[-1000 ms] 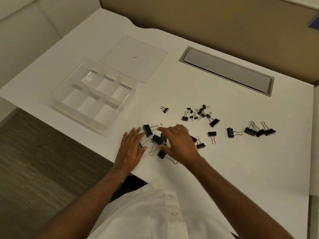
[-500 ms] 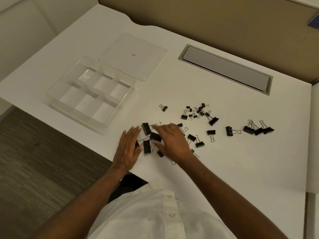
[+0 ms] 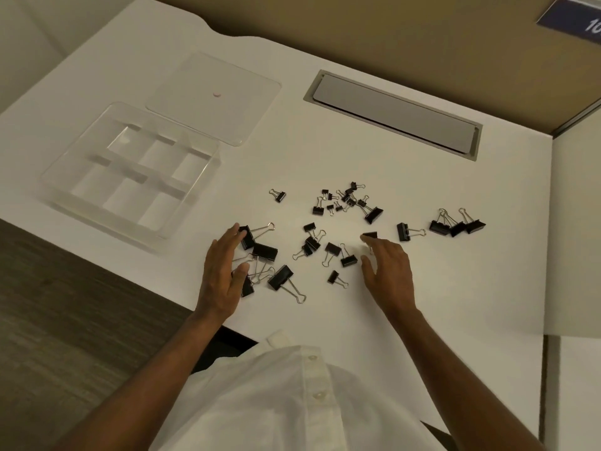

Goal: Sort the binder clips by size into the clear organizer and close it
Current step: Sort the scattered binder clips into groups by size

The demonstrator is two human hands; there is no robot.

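The left hand (image 3: 224, 271) lies spread and empty against the large clips (image 3: 265, 252); the right hand (image 3: 388, 270) is also spread, fingertips at a medium clip (image 3: 370, 236), gripping nothing. Small clips (image 3: 346, 198) lie beyond both. Past the left hand, the organizer (image 3: 208, 177) stands empty, its lid (image 3: 214, 96) behind. Grouping seems underway; next, pinch one size and carry it over.

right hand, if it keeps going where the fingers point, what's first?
The right hand points up-left; its fingertips already reach a clip. Beyond that, likely the large clip by the small-clip cluster, though height is unclear.
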